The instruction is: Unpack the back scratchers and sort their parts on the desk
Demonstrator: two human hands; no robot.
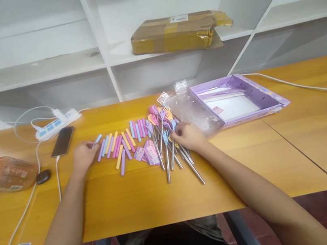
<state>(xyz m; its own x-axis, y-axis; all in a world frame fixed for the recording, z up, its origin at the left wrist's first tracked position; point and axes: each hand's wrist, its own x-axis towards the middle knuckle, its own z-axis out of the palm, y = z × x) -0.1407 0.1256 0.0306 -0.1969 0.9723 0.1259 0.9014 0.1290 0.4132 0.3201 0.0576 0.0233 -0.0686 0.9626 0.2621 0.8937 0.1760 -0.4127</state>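
My left hand (85,155) is closed, its fingertips pinching a light blue handle sleeve (96,140) at the left end of a row of pastel sleeves (117,145) in pink, yellow, purple and blue. My right hand (188,134) is closed at the right side of a heap of telescopic back scratchers (166,155). Its fingertips are on a back scratcher with a blue hand-shaped head (173,124); the fingers partly cover it. Between the sleeves and the heap lie several small printed cards (150,154), pink and purple.
A purple display box (244,116) stands at the right, with a clear plastic bag (190,110) beside it. At the left are a power strip (58,125), a phone (62,141), cables and an orange package (7,174). A taped carton (175,34) sits on the shelf behind.
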